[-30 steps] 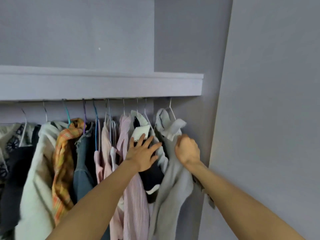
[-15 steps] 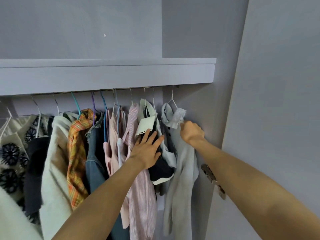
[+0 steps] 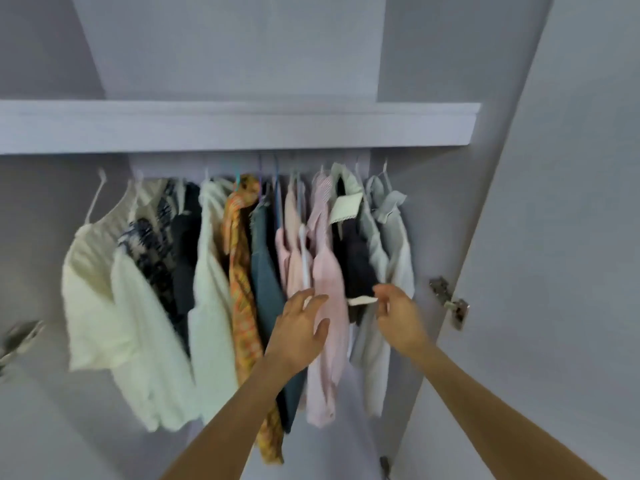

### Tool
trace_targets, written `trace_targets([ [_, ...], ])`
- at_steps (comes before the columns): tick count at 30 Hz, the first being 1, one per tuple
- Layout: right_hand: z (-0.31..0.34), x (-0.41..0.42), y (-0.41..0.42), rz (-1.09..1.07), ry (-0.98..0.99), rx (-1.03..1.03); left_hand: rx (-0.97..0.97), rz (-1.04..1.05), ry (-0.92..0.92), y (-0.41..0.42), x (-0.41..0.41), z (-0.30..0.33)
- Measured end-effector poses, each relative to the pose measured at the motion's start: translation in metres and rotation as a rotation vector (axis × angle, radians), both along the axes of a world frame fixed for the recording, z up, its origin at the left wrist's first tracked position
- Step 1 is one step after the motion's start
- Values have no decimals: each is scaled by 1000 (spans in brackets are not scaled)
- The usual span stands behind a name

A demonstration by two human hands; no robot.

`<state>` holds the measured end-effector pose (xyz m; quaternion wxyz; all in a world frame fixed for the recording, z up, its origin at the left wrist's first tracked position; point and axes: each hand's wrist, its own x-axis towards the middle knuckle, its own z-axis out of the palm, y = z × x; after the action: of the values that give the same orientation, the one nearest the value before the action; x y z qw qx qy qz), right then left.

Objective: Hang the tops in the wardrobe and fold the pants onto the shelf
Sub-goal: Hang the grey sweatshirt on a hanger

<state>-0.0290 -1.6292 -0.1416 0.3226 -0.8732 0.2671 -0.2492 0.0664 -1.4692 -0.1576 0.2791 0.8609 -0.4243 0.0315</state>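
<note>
A row of tops hangs on hangers under the wardrobe shelf [image 3: 242, 129]. At the right end hangs a pale grey top [image 3: 398, 244]. Beside it are a dark top [image 3: 356, 258] with a white collar and hem trim, and a pink striped shirt [image 3: 329, 271]. My left hand [image 3: 301, 327] hovers in front of the pink shirt with relaxed, spread fingers, holding nothing. My right hand [image 3: 398, 313] is loosely curled, its fingertips at the dark top's white hem; contact is unclear through the blur. No pants are in view.
Further left hang a blue-grey top [image 3: 266, 271], an orange plaid top [image 3: 240, 265], cream and dark patterned tops. The open wardrobe door [image 3: 571, 237] stands at the right with a metal hinge [image 3: 450, 301]. Another hinge [image 3: 20, 337] shows at the left edge.
My right hand has let go of the grey top and dropped lower. My left hand has come off the dark top and pulled back. The view has backed away, showing more of the rail.
</note>
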Motion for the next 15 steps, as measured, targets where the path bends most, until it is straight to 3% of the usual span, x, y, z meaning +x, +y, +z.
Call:
trace_targets([
  [8,-73,-18,169,615,275,356,-75,534,249,185,-76,-61],
  [15,-123,-46,332,1191,517,326,-238,1326,369,344,-231,-94],
])
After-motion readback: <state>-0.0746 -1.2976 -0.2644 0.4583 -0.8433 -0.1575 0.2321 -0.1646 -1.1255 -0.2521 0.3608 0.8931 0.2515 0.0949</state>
